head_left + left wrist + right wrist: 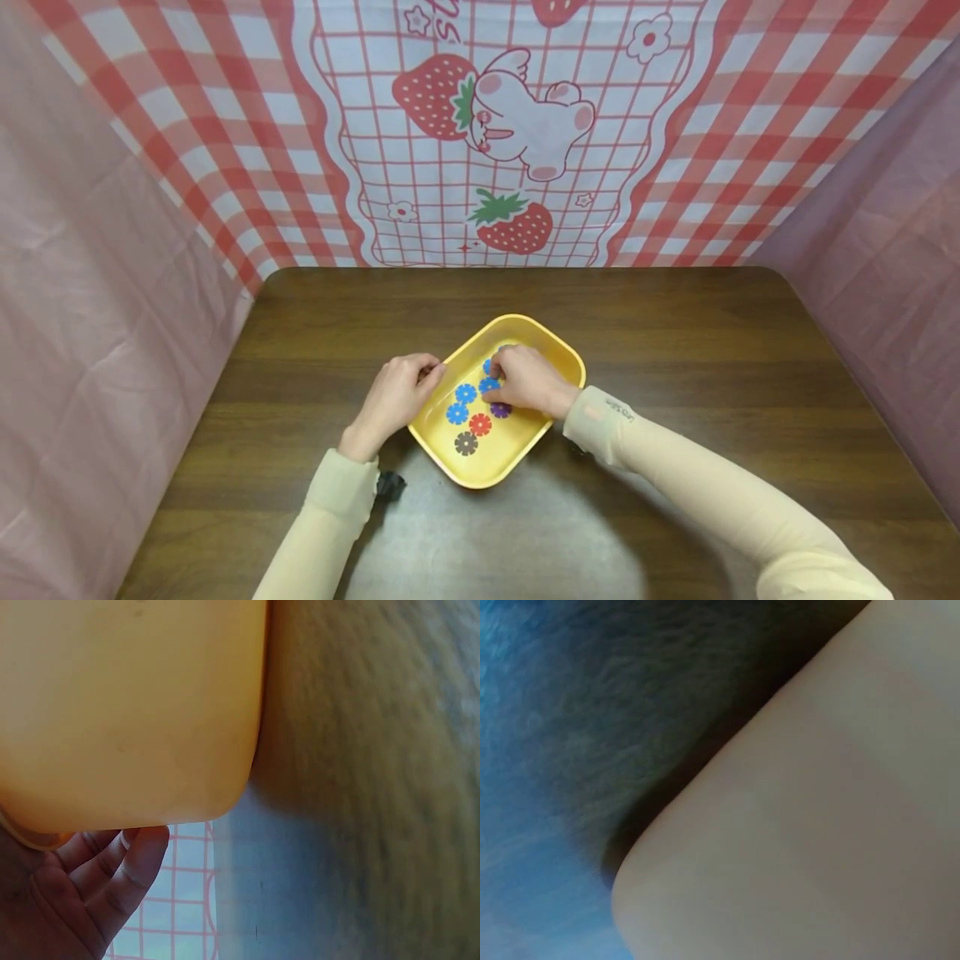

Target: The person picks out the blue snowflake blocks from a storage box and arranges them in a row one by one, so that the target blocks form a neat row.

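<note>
Left hand (397, 396) gripping yellow bin (504, 455), discs (480, 425) head-view only

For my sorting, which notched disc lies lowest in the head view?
The brown notched disc, in the yellow tray beside the red disc; it alone is brown; the others lie higher.

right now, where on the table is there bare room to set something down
The wooden table is bare behind the yellow tray up to the checked cloth, left of the left hand, and right of the tray beyond the right sleeve. It is crowded inside the tray, where the right hand is among the discs.
</note>
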`<action>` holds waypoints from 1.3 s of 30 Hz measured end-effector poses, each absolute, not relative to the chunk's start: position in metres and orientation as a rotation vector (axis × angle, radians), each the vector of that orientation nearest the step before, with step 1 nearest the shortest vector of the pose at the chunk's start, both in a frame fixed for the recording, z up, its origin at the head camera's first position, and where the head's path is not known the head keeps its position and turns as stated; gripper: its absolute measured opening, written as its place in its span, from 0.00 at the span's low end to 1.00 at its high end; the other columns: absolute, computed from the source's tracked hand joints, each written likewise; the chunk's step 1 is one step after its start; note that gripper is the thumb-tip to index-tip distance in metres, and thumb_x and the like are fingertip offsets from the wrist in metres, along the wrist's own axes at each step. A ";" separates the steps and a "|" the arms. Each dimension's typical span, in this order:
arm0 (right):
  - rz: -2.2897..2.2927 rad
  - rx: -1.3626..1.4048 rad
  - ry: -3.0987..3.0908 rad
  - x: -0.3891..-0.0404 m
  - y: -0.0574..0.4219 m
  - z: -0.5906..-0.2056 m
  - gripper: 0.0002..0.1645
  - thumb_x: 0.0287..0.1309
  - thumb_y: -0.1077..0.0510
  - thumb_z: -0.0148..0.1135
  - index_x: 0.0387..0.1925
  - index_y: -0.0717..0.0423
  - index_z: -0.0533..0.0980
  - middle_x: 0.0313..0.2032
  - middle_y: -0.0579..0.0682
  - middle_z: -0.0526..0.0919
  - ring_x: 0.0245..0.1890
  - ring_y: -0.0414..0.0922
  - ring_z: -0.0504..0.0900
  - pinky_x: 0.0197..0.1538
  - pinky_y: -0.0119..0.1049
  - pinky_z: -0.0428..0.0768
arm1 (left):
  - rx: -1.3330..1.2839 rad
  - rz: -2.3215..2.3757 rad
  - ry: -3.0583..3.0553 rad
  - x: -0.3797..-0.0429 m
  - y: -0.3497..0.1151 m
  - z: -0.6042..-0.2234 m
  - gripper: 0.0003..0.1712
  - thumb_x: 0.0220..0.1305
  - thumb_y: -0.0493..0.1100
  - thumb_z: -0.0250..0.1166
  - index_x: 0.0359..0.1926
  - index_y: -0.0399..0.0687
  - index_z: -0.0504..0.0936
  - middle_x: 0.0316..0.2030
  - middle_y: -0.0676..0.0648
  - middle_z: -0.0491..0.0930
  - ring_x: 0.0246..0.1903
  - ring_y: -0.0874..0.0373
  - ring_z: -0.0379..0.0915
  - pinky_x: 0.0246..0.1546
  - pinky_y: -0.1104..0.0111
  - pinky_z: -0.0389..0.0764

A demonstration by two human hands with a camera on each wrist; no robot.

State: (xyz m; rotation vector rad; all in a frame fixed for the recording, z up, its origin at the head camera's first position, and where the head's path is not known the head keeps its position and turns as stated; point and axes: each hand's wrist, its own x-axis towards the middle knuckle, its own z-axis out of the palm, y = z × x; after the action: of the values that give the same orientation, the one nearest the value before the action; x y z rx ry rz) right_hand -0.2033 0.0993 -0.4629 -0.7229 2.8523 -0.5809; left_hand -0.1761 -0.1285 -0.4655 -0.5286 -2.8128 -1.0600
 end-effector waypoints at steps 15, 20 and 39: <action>-0.602 -0.625 2.824 -0.203 0.097 -0.460 0.24 0.43 0.47 0.82 0.15 0.49 0.72 0.16 0.42 0.72 0.20 0.39 0.71 0.27 0.33 0.69 | -0.534 -1.056 -2.812 -0.176 -0.128 -0.464 0.10 0.70 0.43 0.63 0.39 0.41 0.87 0.31 0.48 0.84 0.25 0.61 0.74 0.30 0.65 0.77; -0.613 -0.675 2.833 -0.204 0.094 -0.462 0.23 0.43 0.50 0.80 0.14 0.49 0.71 0.15 0.41 0.71 0.19 0.39 0.70 0.26 0.33 0.68 | -0.527 -1.061 -2.813 -0.176 -0.128 -0.464 0.11 0.71 0.44 0.63 0.39 0.41 0.87 0.31 0.48 0.84 0.25 0.60 0.74 0.30 0.65 0.77; -0.773 -0.667 2.838 -0.201 0.111 -0.428 0.14 0.41 0.54 0.75 0.29 0.57 0.80 0.22 0.43 0.77 0.24 0.40 0.74 0.32 0.35 0.74 | -0.550 -1.042 -2.770 -0.176 -0.129 -0.467 0.10 0.70 0.43 0.64 0.37 0.42 0.87 0.29 0.50 0.84 0.25 0.61 0.74 0.30 0.65 0.77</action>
State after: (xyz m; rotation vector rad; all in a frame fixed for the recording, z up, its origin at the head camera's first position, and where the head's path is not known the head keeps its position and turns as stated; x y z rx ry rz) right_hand -0.2011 0.1110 -0.4277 -0.6673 2.8378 -0.7729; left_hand -0.1756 -0.1286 -0.4669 -0.5499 -2.7704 -1.0420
